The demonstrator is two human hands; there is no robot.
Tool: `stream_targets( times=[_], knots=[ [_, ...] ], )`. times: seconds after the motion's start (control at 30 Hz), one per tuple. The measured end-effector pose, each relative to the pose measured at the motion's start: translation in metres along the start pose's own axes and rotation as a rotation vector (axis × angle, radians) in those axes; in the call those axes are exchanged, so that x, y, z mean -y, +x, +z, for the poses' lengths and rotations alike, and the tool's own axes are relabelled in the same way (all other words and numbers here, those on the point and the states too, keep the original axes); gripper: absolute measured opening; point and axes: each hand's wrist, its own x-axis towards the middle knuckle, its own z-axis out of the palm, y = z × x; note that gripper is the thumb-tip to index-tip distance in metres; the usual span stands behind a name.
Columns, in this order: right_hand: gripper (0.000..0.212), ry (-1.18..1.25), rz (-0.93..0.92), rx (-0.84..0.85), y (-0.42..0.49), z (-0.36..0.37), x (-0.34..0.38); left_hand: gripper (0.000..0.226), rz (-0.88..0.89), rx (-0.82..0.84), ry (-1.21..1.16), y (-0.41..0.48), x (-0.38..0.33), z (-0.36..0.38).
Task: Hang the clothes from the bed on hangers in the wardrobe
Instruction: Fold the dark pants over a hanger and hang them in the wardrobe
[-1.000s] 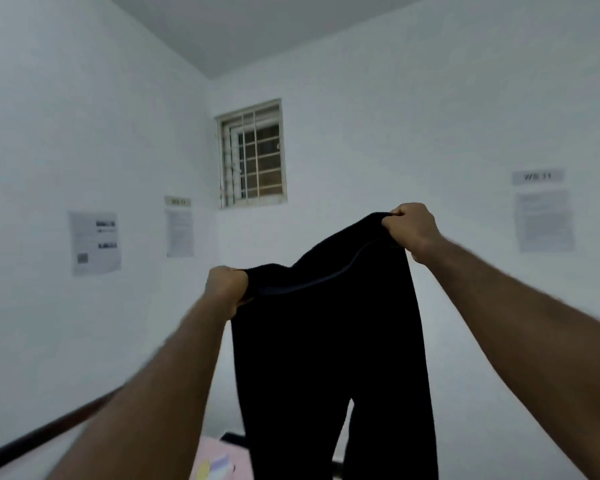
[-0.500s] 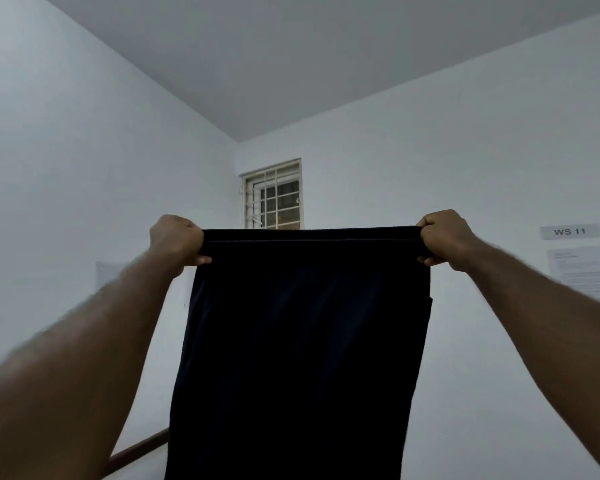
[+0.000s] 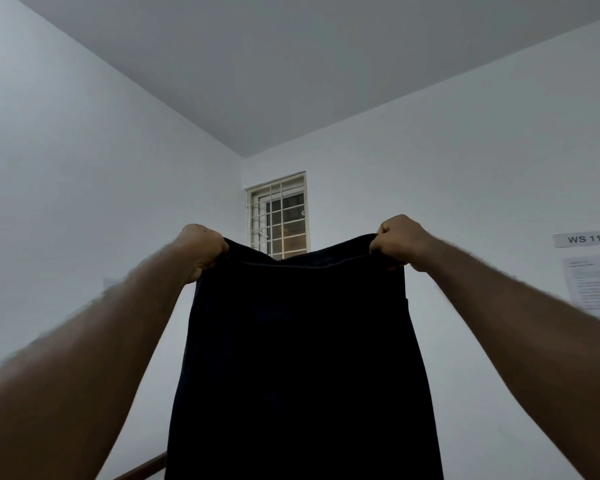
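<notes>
head view: left hand (image 3: 201, 249), right hand (image 3: 400, 242) fists gripping dark trousers (image 3: 302, 358) waistband; waistband slackened since 0.5 s ago, sagging mid; no hanger visible yet.

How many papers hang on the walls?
3: a WS 11 label on the right wall, a printed sheet below it, a faint sheet on the left wall, partly behind an arm.

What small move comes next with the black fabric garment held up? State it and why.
Probably fold the black fabric garment lengthwise by bringing the left hand and right hand together: both grip its top corners, spread wide, and it hangs flat and unfolded.
</notes>
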Motion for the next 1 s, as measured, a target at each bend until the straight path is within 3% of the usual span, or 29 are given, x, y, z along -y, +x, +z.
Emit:
stream_targets(
  times=[0.1, 0.17, 0.33, 0.37, 0.4, 0.43, 0.5, 0.6, 0.67, 0.73, 0.83, 1.0],
  knots=[
    [0.013, -0.220, -0.005, -0.004, -0.006, -0.007, -0.003, 0.017, 0.063, -0.057, 0.192, 0.004, 0.013, -0.001],
    [0.023, -0.231, 0.005, -0.009, -0.008, -0.015, -0.008, 0.016, 0.074, -0.140, 0.264, 0.004, 0.019, -0.006],
    [0.026, 0.165, 0.087, -0.106, -0.003, -0.019, -0.016, 0.018, 0.036, 0.022, 0.199, 0.002, 0.017, -0.006],
    [0.025, 0.234, 0.115, -0.123, -0.001, -0.017, -0.017, 0.030, 0.008, 0.063, 0.239, 0.003, 0.013, -0.007],
    [0.024, 0.290, 0.136, -0.128, 0.001, -0.017, -0.017, 0.037, 0.093, 0.000, 0.444, 0.006, 0.018, -0.005],
    [0.024, 0.325, 0.143, -0.112, 0.001, -0.017, -0.016, 0.034, 0.122, -0.030, 0.346, 0.008, 0.017, -0.004],
    [0.019, 0.373, 0.130, -0.050, 0.000, -0.019, -0.016, 0.013, -0.024, -0.083, -0.286, 0.010, 0.005, -0.003],
    [0.016, 0.439, 0.057, 0.091, -0.006, -0.026, -0.019, 0.014, -0.065, -0.015, -0.454, 0.002, 0.002, -0.002],
    [0.020, 0.322, -0.033, 0.105, -0.007, -0.030, -0.024, 0.027, 0.088, 0.121, -0.316, -0.007, 0.004, -0.006],
    [0.016, 0.181, -0.075, 0.033, -0.008, -0.035, -0.031, 0.025, 0.181, 0.123, -0.125, -0.012, 0.006, -0.012],
    [0.010, 0.004, -0.083, -0.091, -0.007, -0.044, -0.043, 0.011, 0.175, 0.043, 0.083, -0.017, 0.010, -0.017],
    [0.015, -0.161, -0.118, -0.183, -0.003, -0.040, -0.054, 0.013, 0.147, -0.020, 0.190, -0.017, 0.015, -0.010]
  ],
)
